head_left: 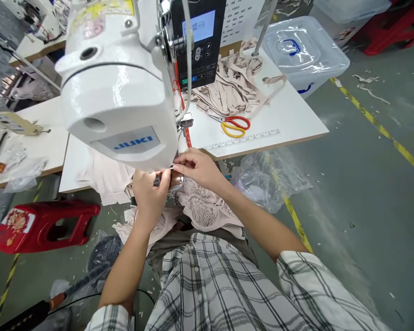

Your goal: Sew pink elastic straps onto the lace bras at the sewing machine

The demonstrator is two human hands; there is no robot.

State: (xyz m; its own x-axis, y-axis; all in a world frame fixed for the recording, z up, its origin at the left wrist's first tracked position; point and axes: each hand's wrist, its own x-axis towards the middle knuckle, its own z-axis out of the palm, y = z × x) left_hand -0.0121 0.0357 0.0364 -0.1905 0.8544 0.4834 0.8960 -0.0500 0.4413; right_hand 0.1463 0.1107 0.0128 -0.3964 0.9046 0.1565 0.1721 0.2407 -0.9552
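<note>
My left hand point(147, 193) is closed in a pinch beneath the head of a white sewing machine point(120, 105). My right hand point(202, 169) pinches close beside it, fingertips nearly meeting the left ones. A small pale and dark bit shows between the fingertips, too small to name. Just under the hands is the rounded metal end of the machine bed point(177, 182). A beige lace bra point(202, 209) hangs from there and drapes over my lap, one cup on each side. The machine head hides the needle area.
Red-and-yellow scissors point(235, 126) and a ruler strip point(243, 140) lie on the white table point(296, 119), by a heap of beige straps point(227, 89). Beige fabric pieces point(106, 174) hang at left. A control screen point(200, 46), lidded plastic bin point(303, 50) and red stool point(48, 225) stand around.
</note>
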